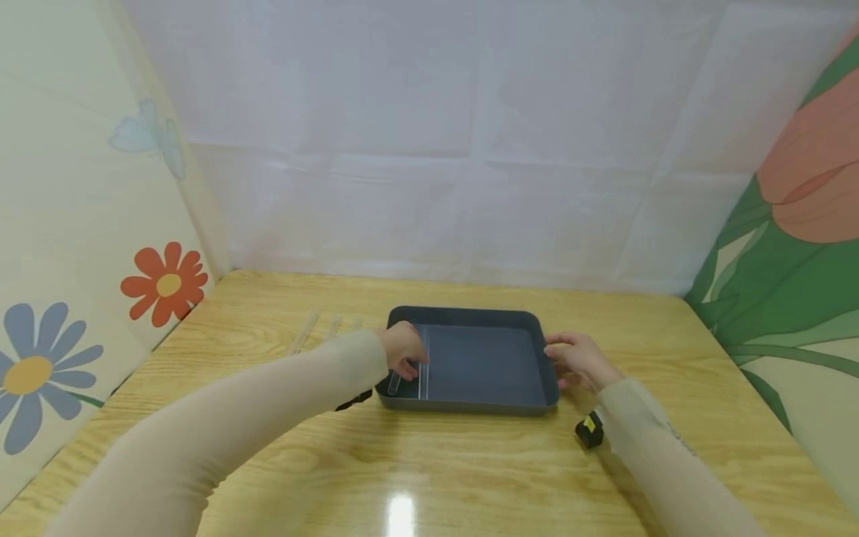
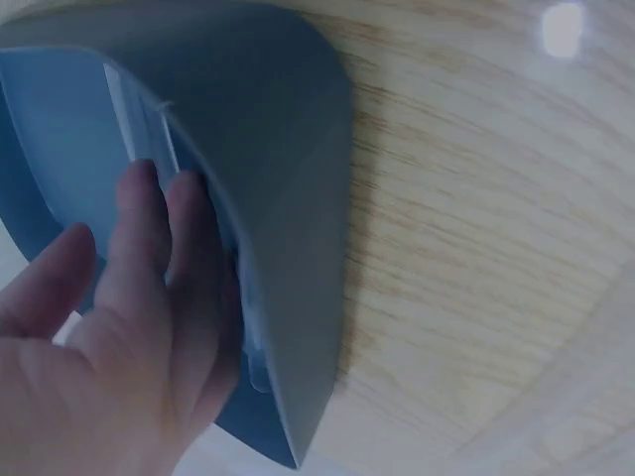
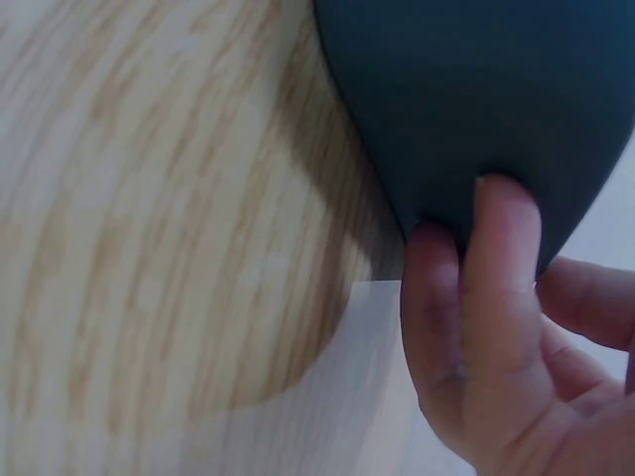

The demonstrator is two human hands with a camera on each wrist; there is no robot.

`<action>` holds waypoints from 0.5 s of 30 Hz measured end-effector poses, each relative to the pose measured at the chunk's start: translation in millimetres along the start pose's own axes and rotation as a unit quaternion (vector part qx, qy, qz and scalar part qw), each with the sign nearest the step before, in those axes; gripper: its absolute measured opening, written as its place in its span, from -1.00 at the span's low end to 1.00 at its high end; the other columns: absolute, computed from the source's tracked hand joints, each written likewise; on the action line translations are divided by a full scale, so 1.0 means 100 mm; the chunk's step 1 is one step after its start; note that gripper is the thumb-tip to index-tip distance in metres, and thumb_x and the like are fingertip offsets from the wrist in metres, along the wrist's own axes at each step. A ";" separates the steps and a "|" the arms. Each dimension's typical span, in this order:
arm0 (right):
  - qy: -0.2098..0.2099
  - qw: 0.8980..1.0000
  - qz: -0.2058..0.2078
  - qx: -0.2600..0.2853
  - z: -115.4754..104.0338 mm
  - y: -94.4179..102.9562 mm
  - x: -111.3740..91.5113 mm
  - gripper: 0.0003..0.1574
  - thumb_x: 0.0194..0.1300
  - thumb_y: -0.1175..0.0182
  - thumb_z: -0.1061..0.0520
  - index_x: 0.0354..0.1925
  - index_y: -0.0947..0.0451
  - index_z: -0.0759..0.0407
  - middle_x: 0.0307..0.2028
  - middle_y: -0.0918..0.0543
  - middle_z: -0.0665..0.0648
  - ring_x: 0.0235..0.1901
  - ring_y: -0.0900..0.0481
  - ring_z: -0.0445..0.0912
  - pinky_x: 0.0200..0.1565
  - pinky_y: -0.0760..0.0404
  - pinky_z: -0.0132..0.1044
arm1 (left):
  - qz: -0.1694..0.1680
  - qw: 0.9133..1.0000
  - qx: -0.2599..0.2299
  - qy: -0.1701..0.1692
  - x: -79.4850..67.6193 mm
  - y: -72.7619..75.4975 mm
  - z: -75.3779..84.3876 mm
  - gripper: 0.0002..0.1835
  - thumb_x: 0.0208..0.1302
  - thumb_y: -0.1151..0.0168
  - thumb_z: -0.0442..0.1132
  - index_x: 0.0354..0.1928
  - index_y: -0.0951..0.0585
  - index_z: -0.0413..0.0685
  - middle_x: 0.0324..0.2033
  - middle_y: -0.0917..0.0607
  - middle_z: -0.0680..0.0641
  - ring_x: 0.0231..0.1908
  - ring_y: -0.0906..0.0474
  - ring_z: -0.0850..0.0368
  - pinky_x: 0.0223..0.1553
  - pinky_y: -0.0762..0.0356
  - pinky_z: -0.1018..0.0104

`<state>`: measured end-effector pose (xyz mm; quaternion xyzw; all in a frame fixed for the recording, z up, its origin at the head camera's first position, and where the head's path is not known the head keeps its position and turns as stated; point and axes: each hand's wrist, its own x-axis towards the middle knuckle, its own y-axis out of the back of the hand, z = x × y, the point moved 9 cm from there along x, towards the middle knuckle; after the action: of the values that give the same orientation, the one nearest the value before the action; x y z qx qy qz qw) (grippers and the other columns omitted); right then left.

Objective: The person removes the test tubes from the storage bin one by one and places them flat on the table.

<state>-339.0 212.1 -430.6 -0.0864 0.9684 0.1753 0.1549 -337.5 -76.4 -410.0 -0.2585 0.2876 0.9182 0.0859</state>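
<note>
A dark grey-blue rectangular tray (image 1: 483, 358) lies on the wooden table. Inside its left part, clear plastic strips (image 1: 423, 384) run from front to back, and a shorter clear piece (image 1: 394, 383) lies left of them. My left hand (image 1: 404, 350) reaches over the left wall into the tray. Its fingers are fairly straight at the clear strips, with the thumb apart, in the left wrist view (image 2: 139, 327). On the opposite side, my right hand (image 1: 579, 359) rests its fingertips against the tray's outer right wall (image 3: 466, 109).
More clear strips (image 1: 306, 332) lie on the table to the left of the tray, partly behind the left forearm. A white cloth (image 1: 429, 209) hangs along the back edge, and flower-printed panels (image 1: 60, 224) flank both sides. A black wrist device (image 1: 590, 430) sits under the right sleeve.
</note>
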 end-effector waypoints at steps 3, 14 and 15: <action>0.000 1.000 -0.001 -0.001 0.00 0.00 0.01 -0.43 0.52 0.01 0.22 0.40 -0.23 0.41 -0.20 -0.69 0.11 -0.40 -0.62 -0.20 -0.49 -0.62 -0.37 | 0.025 0.999 0.043 0.009 0.05 -0.01 0.01 -0.37 0.33 -0.25 -0.45 0.38 -0.26 -0.46 0.28 -0.44 -0.44 0.01 -0.68 -0.25 -0.06 -0.74 0.13; 0.001 1.000 0.000 0.004 0.00 0.00 0.00 -0.43 0.51 0.01 0.23 0.38 -0.23 0.43 -0.24 -0.69 0.09 -0.41 -0.62 -0.20 -0.49 -0.63 -0.36 | 0.041 0.971 0.236 0.002 0.15 -0.14 0.12 -0.24 0.30 -0.36 -0.29 0.46 -0.24 -0.30 0.37 -0.37 -0.35 -0.60 -0.57 0.12 -0.42 -0.70 0.43; 0.001 1.000 0.000 0.003 0.01 0.00 0.00 -0.43 0.51 0.01 0.23 0.39 -0.23 0.43 -0.23 -0.69 0.10 -0.40 -0.62 -0.20 -0.49 -0.63 -0.36 | 0.038 0.964 0.263 0.002 0.18 -0.17 0.12 -0.28 0.31 -0.34 -0.27 0.43 -0.28 -0.31 0.34 -0.40 -0.33 -0.63 -0.54 0.16 -0.44 -0.68 0.47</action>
<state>-339.1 212.4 -431.1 -0.0863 0.9691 0.1722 0.1544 -353.2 -55.5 -418.8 -0.2173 0.5284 0.8125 0.1153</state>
